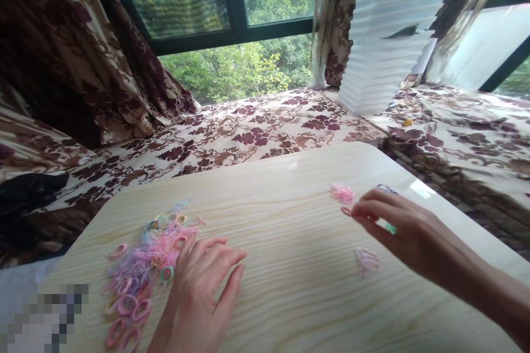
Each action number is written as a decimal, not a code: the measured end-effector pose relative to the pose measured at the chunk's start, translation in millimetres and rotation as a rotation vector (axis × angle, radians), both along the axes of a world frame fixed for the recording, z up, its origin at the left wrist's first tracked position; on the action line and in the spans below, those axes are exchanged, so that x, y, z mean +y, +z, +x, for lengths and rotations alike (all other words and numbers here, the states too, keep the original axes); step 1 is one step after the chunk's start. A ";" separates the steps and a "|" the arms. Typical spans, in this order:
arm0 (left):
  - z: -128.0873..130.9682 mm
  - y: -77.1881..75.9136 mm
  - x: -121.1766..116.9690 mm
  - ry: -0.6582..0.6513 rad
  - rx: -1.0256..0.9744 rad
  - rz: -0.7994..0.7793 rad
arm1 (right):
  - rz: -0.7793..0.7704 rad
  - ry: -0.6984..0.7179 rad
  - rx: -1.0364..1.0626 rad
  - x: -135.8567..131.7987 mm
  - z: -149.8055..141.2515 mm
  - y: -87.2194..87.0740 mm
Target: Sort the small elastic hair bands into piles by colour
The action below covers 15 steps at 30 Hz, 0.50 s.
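Observation:
My left hand (202, 281) lies with its fingers apart at the right edge of a loose pile of hair ties (141, 270), mostly pink and lilac with a few yellow and green ones. Across the table, my right hand (389, 218) pinches a small pink hair tie (346, 211) between thumb and fingertips. Just beyond it sits a little bunch of pink bands (342, 193). Closer to me is a small lilac bunch (366, 262). A green band (390, 228) and a dark blue one (386, 189) are partly covered by the right hand.
Everything rests on a pale wood-grain table (281, 248) with rounded corners. Behind it runs a ledge with a floral cover (248, 132) below a window. A tall stack of white sheets (385, 38) stands at the back right. Dark fabric (28, 204) lies at the left.

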<state>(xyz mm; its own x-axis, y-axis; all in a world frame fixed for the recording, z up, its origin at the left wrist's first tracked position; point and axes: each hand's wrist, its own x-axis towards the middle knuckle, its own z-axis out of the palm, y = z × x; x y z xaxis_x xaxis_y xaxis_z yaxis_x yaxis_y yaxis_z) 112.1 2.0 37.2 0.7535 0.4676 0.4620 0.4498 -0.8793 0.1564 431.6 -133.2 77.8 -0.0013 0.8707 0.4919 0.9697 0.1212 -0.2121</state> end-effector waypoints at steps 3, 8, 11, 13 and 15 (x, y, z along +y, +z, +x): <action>-5.9 0.2 5.2 0.013 0.002 0.051 | -0.104 -0.109 -0.080 31.4 44.5 -4.4; -11.2 -2.9 7.5 0.029 -0.036 0.090 | -0.243 -0.191 -0.201 66.7 77.9 -11.3; -15.3 -6.1 10.5 0.058 -0.079 0.089 | -0.292 -0.213 -0.272 73.4 79.8 -10.3; -19.5 -8.0 13.7 0.071 -0.079 0.085 | -0.312 -0.219 -0.290 76.4 80.5 -10.6; -24.8 -9.8 18.0 0.082 -0.055 0.087 | -0.326 -0.220 -0.275 79.4 83.0 -12.4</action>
<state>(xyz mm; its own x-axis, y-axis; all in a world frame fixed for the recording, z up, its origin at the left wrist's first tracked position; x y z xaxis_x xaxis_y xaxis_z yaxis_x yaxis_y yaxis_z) 87.3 20.0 27.4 0.6869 0.4826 0.5433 0.5132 -0.8515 0.1076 514.6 -53.7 65.3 0.1081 0.9737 0.2006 0.9904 -0.1229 0.0628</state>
